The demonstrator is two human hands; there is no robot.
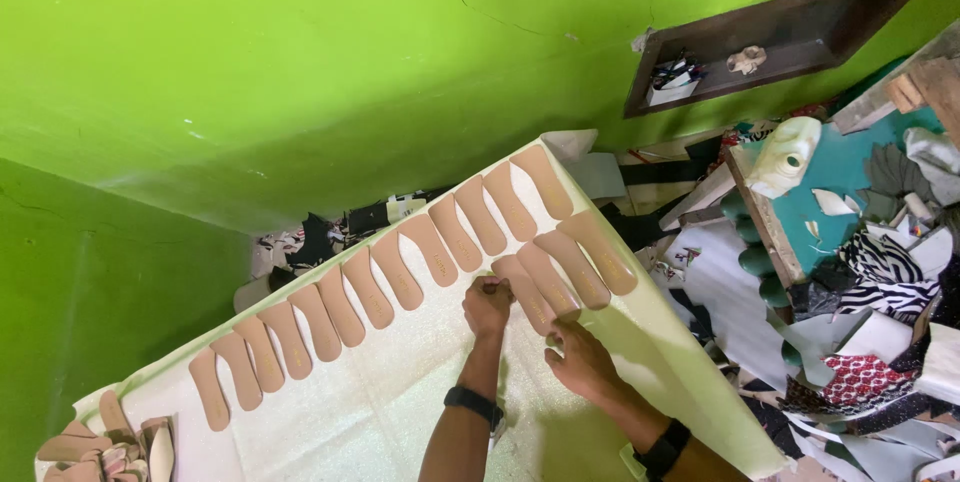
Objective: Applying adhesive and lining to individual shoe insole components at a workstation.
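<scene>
— What are your hands on right now?

— My left hand (487, 304) is curled into a loose fist, the fingers tucked under, resting on the pale foam sheet (400, 382). It sits at the heel end of a tan insole (527, 292), touching it or very nearly; I cannot tell whether anything is pinched inside the fist. My right hand (580, 360) lies just to the right of the left and a little nearer to me, fingers narrow and pressed flat, the tips at the lower end of the next insole (556, 280). It grips nothing that I can see.

— And around them?

— Beyond my left hand, a long row of insoles (380, 287) runs away to the left along the far edge of the sheet, each one just beside its neighbour, all the same tan colour. Beyond my right hand is a shorter second row (585, 262) of four; the two I am touching are its nearest pieces. Each wrist wears a black band (473, 404).

— Anything further off?

— Far to my left, by the near corner of the sheet, lies a small pile of tan cut pieces (100, 442). Well to the right of my right hand the floor is heaped with fabric scraps (880, 272), some zebra-striped, some red-patterned. Past the insoles rises the green wall (300, 62), with a dark recessed shelf (800, 37) up to the right holding a few small objects.
</scene>
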